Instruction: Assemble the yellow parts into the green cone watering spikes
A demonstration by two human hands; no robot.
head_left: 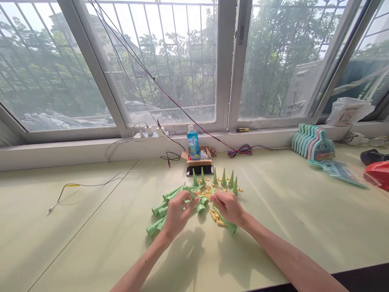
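Observation:
My left hand [178, 213] is closed around a small pale green cone [191, 193], its pointed end rising above the fingers. Opposite it, my right hand [228, 205] pinches a narrow green cone-shaped piece [212, 188]; the fingers hide its lower part. Several green cones [224, 178] stand upright behind the hands, with small yellow pegs by their bases. More yellow pegs [216, 217] lie loose between and below the hands. Longer hollow green cones [155, 228] lie on their sides by my left hand, and another green cone [231, 228] lies under my right hand.
A phone [199, 170] lies before a small cardboard box [199, 162] with a blue bottle [193, 144]. Coiled wires [241, 151] and a white cable [88, 185] lie on the table [75, 243]. Pastel handled boards [314, 144] and a red object [378, 175] are at right.

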